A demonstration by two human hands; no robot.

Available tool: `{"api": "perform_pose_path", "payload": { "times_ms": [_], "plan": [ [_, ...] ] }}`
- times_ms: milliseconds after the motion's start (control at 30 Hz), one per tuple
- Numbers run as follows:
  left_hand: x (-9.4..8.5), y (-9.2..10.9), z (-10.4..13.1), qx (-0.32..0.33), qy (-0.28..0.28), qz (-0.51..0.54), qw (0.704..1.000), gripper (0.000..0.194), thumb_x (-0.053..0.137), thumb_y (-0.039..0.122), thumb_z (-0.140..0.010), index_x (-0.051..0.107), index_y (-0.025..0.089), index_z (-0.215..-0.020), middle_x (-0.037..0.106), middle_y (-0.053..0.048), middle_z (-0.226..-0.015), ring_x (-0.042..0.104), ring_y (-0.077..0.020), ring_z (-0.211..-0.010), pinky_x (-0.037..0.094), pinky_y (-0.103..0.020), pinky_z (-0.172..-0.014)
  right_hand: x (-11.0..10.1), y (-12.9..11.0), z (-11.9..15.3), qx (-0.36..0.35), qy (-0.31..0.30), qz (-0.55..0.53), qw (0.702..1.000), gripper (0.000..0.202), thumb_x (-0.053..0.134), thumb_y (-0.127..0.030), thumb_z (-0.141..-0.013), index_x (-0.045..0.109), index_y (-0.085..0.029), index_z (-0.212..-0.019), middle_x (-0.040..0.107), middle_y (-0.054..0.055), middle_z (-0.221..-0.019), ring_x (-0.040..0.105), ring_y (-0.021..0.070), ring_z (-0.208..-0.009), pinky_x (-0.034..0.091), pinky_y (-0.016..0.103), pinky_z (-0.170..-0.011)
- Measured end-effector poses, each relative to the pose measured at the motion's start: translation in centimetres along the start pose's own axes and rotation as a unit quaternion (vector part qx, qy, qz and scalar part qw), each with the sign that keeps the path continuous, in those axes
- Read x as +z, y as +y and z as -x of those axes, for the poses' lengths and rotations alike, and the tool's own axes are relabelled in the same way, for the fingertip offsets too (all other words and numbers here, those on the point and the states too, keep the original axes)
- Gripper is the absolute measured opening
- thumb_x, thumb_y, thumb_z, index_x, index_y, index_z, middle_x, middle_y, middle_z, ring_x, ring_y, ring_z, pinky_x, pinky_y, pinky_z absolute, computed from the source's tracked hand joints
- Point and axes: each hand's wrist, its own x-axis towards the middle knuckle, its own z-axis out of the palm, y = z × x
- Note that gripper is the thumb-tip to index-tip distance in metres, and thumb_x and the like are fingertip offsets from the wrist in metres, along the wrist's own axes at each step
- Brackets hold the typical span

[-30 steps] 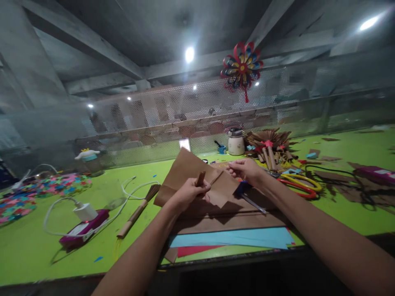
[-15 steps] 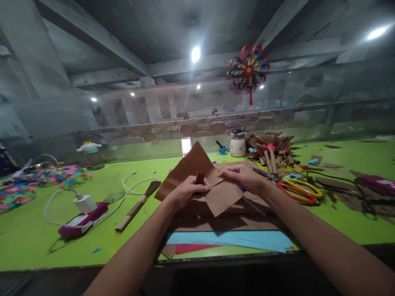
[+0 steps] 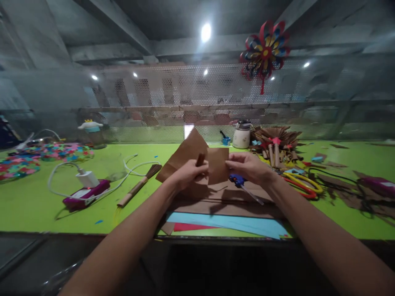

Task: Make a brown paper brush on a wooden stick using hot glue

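My left hand [image 3: 189,172] is closed on a narrow folded piece of brown paper [image 3: 200,159], whose end sticks up above the fingers. Between my two hands stands a small square of brown paper [image 3: 218,165]; its right edge is pinched by my right hand [image 3: 248,166], and its left edge meets the left fingertips. A larger creased brown sheet [image 3: 185,150] rises behind my left hand; whether that hand also holds it I cannot tell. Below my right hand lies a blue glue gun [image 3: 237,179] with a clear glue stick, partly hidden, on brown paper sheets [image 3: 228,207].
Light-blue paper strips [image 3: 225,224] lie along the front edge. On the left are a tied brown paper bundle [image 3: 135,191] and a purple power strip [image 3: 86,195] with a white cable. Scissors [image 3: 304,181], fan-folded paper pieces [image 3: 277,139] and a white jar [image 3: 241,135] are on the right.
The small paper square has swung from a slanting, lowered position to upright between my hands. My right hand now grips its right edge, and more of the glue gun shows. The view has shifted slightly.
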Motion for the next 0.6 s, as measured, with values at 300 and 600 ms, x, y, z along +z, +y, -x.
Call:
{"api": "perform_pose_path", "payload": {
  "times_ms": [300, 600],
  "plan": [
    [-0.6, 0.0, -0.7, 0.035, 0.002, -0.181, 0.983, 0.031, 0.063, 0.036, -0.067, 0.069, 0.01, -0.082, 0.061, -0.004, -0.069, 0.045, -0.0108, -0.057, 0.033, -0.021, -0.052, 0.2, 1.9, -2.2, 0.043, -0.125, 0.343, 0.93, 0.029, 0.057, -0.04, -0.075, 0.068, -0.013, -0.074, 0.05, -0.003, -0.055, 0.04, 0.0077, -0.051, 0.03, 0.02, -0.049],
    [-1.0, -2.1, -0.8, 0.019, -0.075, -0.317, 0.945, 0.023, 0.07, 0.033, -0.057, 0.07, 0.011, -0.066, 0.062, -0.001, -0.057, 0.049, -0.0128, -0.055, 0.034, -0.021, -0.053, 0.8, 4.9, -2.3, 0.017, -0.12, 0.413, 0.902, 0.019, 0.058, -0.028, -0.074, 0.07, -0.014, -0.078, 0.065, 0.002, -0.068, 0.053, 0.0127, -0.062, 0.039, 0.023, -0.059]
  ]
}}
